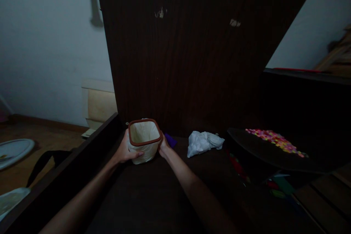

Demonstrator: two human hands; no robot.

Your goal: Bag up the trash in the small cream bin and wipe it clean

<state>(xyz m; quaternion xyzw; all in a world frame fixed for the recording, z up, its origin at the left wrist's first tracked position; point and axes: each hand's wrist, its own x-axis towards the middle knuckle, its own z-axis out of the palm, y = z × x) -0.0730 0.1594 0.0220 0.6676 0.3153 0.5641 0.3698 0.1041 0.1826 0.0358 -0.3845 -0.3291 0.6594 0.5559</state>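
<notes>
A small square bin [146, 154] with a brown rim and a pale plastic liner stands upright at the back left of the dark surface. My left hand [125, 150] holds its left side, the thumb across the front. On the right side of the bin my right hand [163, 145] grips it, with its fingers partly hidden behind. A purple item [170, 140] lies just beside my right hand. Farther right rests a crumpled white plastic bag [204, 142], touched by neither hand.
A tall dark wooden panel [181, 55] rises behind the bin. A raised dark edge [68, 161] runs along the left. At the right, a dark curved board [255, 147] carries many small colourful pieces [274, 139].
</notes>
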